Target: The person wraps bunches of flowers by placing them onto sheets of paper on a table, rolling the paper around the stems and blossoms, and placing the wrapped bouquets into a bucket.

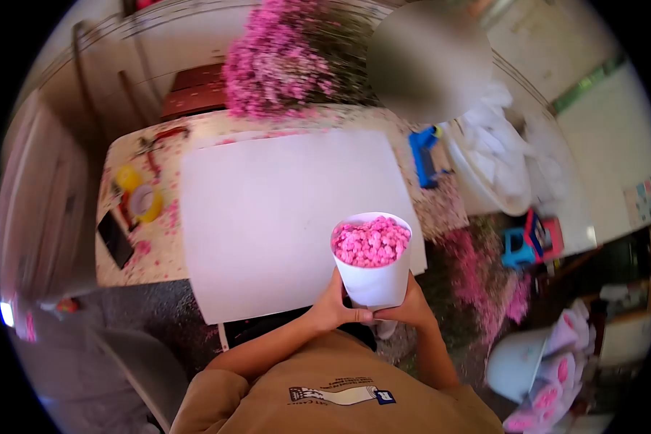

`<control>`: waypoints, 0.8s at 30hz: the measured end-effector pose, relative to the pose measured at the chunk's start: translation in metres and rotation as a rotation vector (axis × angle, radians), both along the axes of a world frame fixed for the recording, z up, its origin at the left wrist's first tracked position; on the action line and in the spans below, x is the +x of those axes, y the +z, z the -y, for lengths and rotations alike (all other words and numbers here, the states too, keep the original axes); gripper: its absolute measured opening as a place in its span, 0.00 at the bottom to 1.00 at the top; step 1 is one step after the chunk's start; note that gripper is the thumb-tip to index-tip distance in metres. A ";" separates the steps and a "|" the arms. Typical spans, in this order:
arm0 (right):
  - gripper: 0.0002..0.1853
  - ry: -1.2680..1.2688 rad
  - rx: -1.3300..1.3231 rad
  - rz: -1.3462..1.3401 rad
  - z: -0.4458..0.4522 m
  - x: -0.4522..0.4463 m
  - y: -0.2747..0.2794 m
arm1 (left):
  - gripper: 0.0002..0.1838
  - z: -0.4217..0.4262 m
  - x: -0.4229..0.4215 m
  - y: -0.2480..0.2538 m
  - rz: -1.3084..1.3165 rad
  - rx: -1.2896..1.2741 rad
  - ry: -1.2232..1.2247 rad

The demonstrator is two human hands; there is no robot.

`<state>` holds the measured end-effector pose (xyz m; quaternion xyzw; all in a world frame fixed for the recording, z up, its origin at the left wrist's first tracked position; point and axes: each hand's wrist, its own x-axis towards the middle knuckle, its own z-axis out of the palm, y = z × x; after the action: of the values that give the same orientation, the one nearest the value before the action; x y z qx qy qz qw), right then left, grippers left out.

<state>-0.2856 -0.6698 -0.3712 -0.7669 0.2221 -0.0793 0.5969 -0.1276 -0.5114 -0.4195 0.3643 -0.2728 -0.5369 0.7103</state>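
Between my two hands is a white paper cone bouquet (372, 278), its wide mouth packed with small pink flowers (371, 241). My left hand (334, 307) wraps the lower left side of it. On the lower right side, my right hand (406, 307) closes around it, and the thumbs almost meet at the front. The bouquet is upright, tilted a little toward me, in front of my chest. Its lower end is mostly hidden by my hands. Behind it, large white paper sheets (282, 210) lie on the table.
The patterned table (108, 253) holds a phone (115, 239), tape rolls (145, 202) and a blue tool (423, 157). Pink flower bunches (278, 65) lie at the back, others (474, 282) on the right. A bucket (514, 365) at lower right stands by wrapped bouquets (557, 387). A chair (141, 369) stands lower left.
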 end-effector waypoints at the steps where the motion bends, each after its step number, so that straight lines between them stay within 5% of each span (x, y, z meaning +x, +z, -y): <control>1: 0.62 -0.097 0.006 0.005 -0.009 -0.011 0.004 | 0.73 0.005 -0.004 -0.004 0.120 0.016 -0.038; 5: 0.65 -0.276 -0.157 -0.052 -0.031 -0.043 -0.008 | 0.75 0.005 -0.017 0.005 0.271 0.057 -0.148; 7: 0.67 -0.163 -0.327 -0.166 -0.033 -0.057 -0.017 | 0.74 0.003 -0.024 0.008 0.258 0.107 -0.251; 12: 0.67 -0.241 0.050 -0.123 -0.041 -0.049 0.002 | 0.72 -0.005 -0.030 -0.001 0.456 0.041 -0.305; 14: 0.65 -0.218 -0.139 -0.140 -0.033 -0.039 0.009 | 0.70 -0.004 -0.022 0.008 0.558 0.019 -0.289; 16: 0.58 -0.147 -0.416 -0.249 -0.016 -0.034 0.002 | 0.63 -0.004 -0.013 0.001 0.468 0.084 -0.220; 19: 0.52 0.007 -0.102 0.058 0.011 0.007 0.019 | 0.48 0.004 -0.015 -0.029 0.181 0.093 -0.105; 20: 0.49 0.093 0.050 0.079 0.020 0.028 0.028 | 0.66 0.005 -0.014 -0.028 0.177 0.037 -0.125; 24: 0.46 0.217 -0.052 0.200 0.019 0.128 0.078 | 0.66 0.014 0.005 0.006 -0.004 -0.111 0.349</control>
<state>-0.1575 -0.6889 -0.2934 -0.7900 0.0751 -0.0963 0.6009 -0.1225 -0.5250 -0.4134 0.3652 -0.2333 -0.3905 0.8122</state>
